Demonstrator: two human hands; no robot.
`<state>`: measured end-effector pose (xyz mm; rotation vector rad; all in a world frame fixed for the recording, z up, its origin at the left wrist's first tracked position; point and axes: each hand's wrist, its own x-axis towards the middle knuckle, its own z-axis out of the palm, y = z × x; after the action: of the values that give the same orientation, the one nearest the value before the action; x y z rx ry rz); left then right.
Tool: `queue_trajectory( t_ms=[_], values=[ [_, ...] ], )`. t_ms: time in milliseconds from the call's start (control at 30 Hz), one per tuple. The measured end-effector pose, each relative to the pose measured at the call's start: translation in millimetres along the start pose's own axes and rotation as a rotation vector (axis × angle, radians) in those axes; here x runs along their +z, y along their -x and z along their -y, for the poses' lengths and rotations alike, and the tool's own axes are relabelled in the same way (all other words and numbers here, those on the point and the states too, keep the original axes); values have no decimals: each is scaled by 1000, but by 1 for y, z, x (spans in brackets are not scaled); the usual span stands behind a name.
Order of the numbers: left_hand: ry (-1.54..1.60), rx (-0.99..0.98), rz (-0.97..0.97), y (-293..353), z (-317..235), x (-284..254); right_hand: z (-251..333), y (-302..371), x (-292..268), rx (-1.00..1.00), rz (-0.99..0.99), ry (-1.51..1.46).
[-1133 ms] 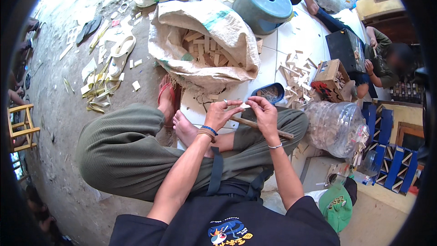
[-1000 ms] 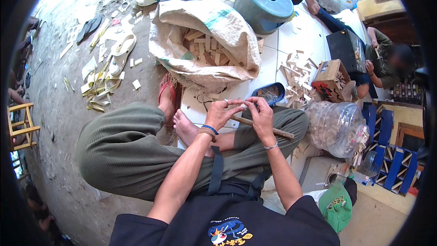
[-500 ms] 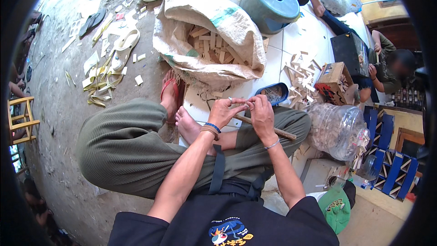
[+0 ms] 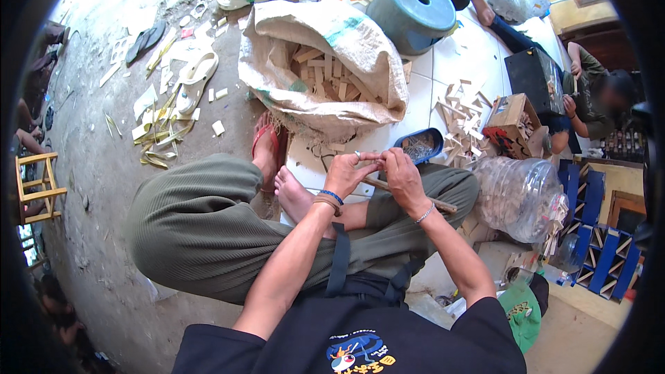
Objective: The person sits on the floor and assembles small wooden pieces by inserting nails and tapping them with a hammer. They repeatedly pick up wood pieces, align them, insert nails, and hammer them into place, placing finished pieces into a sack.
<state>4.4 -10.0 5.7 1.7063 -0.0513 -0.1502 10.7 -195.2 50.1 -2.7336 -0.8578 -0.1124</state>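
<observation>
Above my crossed legs, my left hand (image 4: 346, 174) and my right hand (image 4: 404, 179) meet at the fingertips. Both are closed in a pinch, and whatever sits between the fingers is too small to make out. Beneath my right hand a wooden stick (image 4: 444, 206), like a tool handle, lies across my thigh; its far end is hidden by the hands. Just beyond the right hand stands a small blue tray (image 4: 435, 152) holding thin metal pieces that look like nails. A white woven sack (image 4: 332, 24) filled with short wooden pieces (image 4: 325, 73) opens in front of me.
Loose wood strips (image 4: 463, 119) are heaped right of the tray, beside a cardboard box (image 4: 510, 115). A clear plastic jar (image 4: 519, 194) stands by my right knee. An upturned grey-green bucket (image 4: 409, 10) sits behind the sack. Another person (image 4: 592, 86) works at the far right.
The whole view has shifted slightly, with the scene sitting a little further right. My hands remain pinched together over my lap, with only slight finger movement.
</observation>
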Motion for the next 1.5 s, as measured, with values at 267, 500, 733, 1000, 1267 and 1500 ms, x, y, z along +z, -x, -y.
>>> queue_trajectory(
  t_ms=[267, 500, 733, 1000, 1267, 1500],
  values=[
    [-12, -65, 49, -1, 5, -1, 14, 1, -9, 73, -76, -101],
    [57, -87, 45, 2, 5, 1, 13, 1, -17, 196, -232, -259],
    [71, -84, 34, 1, 2, 0, -1, 4, -3, 573, -168, -508],
    [72, -96, 35, 1, 2, -1, -3, 8, 9, 879, -3, -1100],
    [-38, -74, 67, 1, -8, -6, -1, 7, 9, 930, -21, -1083],
    [-37, -7, 32, -2, -9, -3, -1, 8, 9, 890, 3, -1044]
  ],
)
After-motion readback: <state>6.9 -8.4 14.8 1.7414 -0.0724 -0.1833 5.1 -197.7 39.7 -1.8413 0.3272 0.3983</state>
